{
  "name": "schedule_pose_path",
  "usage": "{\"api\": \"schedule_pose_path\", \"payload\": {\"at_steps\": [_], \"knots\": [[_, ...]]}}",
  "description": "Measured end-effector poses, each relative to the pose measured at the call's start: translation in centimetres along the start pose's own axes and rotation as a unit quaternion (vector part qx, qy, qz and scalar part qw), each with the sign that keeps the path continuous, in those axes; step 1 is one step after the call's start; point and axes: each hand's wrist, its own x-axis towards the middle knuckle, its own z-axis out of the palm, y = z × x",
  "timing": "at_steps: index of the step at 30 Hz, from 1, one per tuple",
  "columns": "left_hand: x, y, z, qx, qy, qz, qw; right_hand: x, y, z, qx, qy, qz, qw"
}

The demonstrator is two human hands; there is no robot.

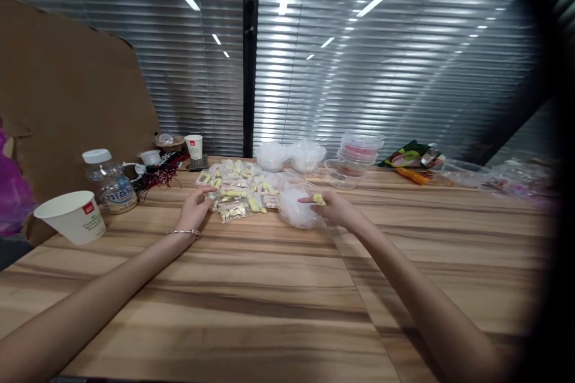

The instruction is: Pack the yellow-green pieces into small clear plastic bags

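In the head view, the left hand (196, 206) lies at the near left edge of a pile of small clear packets (236, 192) with yellow pieces in them, its fingers loosely open. The right hand (335, 206) reaches over a translucent plastic bundle (299, 208) just right of the pile, a small yellow piece (318, 199) at its fingers, though whether they grip it cannot be told.

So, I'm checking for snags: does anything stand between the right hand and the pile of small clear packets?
Yes: a translucent plastic piece, bag or bowl, I can't tell which, lies by the right side of the pile of small clear packets, between it and the right hand.
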Motion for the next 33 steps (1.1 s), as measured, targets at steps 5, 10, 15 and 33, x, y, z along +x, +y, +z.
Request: {"api": "schedule_pose_path", "payload": {"at_steps": [5, 10, 15, 33], "knots": [[-1.1, 1.8, -0.3, 0.063, 0.049, 0.134, 0.988, 0.1, 0.1, 0.3, 0.072, 0.018, 0.015, 0.997], [-2.9, 5.0, -0.3, 0.095, 0.025, 0.217, 0.971, 0.2, -0.1, 0.8, 0.004, 0.072, 0.014, 0.997], [-5.0, 7.4, 0.1, 0.116, -0.027, 0.254, 0.960, -0.1, -0.3, 1.2, -0.060, 0.160, -0.042, 0.984], [-8.1, 9.5, 1.0, 0.065, -0.069, 0.154, 0.983, -0.6, -0.2, 1.3, -0.082, 0.179, -0.099, 0.975]]}}
